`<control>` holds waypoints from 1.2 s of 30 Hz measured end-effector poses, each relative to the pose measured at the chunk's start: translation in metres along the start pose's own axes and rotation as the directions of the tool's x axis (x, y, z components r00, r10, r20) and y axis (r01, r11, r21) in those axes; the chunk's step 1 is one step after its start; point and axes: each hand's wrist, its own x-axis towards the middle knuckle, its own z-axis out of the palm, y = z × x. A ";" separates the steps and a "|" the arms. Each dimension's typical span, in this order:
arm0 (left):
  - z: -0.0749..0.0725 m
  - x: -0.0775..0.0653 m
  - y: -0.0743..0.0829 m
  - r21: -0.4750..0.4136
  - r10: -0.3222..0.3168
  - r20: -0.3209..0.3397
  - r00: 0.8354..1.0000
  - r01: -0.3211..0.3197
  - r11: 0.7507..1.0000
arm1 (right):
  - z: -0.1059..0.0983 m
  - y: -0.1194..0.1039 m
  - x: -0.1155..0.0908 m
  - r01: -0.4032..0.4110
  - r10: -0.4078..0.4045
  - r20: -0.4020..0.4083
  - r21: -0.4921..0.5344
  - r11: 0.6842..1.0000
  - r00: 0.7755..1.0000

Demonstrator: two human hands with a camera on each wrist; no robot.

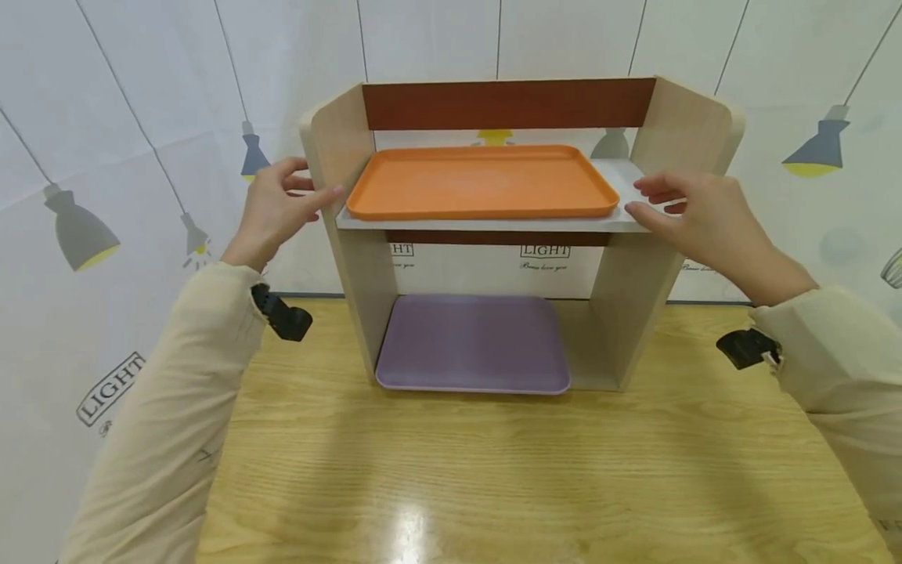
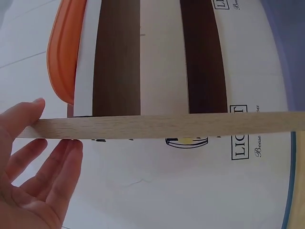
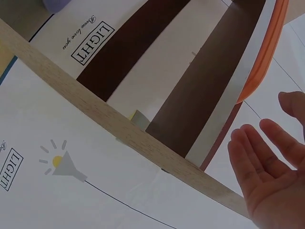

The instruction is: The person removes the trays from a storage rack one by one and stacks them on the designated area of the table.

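Observation:
A small wooden shelf unit (image 1: pixel 637 313) stands on the table. On its upper board lies an orange tray (image 1: pixel 486 184), with its left end close to the left side panel. A purple tray (image 1: pixel 472 345) lies on the lower level, also toward the left. My left hand (image 1: pixel 278 207) holds the front edge of the left side panel (image 2: pixel 167 126), thumb on the inner side and fingers outside. My right hand (image 1: pixel 698 211) is beside the right end of the orange tray, in front of the right side panel (image 3: pixel 109 114). Its fingers are loosely bent, with nothing between them.
The wooden table (image 1: pixel 493 478) spreads out in front of the shelf unit. Behind it hangs a white wall covering (image 1: pixel 437 39) with printed lamps. Reddish-brown back strips (image 1: pixel 507 104) join the side panels.

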 end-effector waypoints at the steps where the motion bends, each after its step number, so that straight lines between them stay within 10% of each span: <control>1: 0.001 0.001 0.000 -0.016 -0.004 -0.001 1.000 0.004 1.000 | 0.000 0.000 0.002 -0.013 0.013 0.007 0.005 1.000 1.000; 11: 0.010 0.000 -0.003 -0.101 -0.007 -0.044 0.999 0.002 0.995 | 0.006 0.005 0.024 -0.136 0.125 0.115 0.091 0.986 0.985; 36: 0.014 -0.005 -0.003 -0.032 0.025 -0.053 0.998 -0.027 0.999 | 0.011 0.016 0.056 -0.447 0.355 0.354 0.225 0.866 0.865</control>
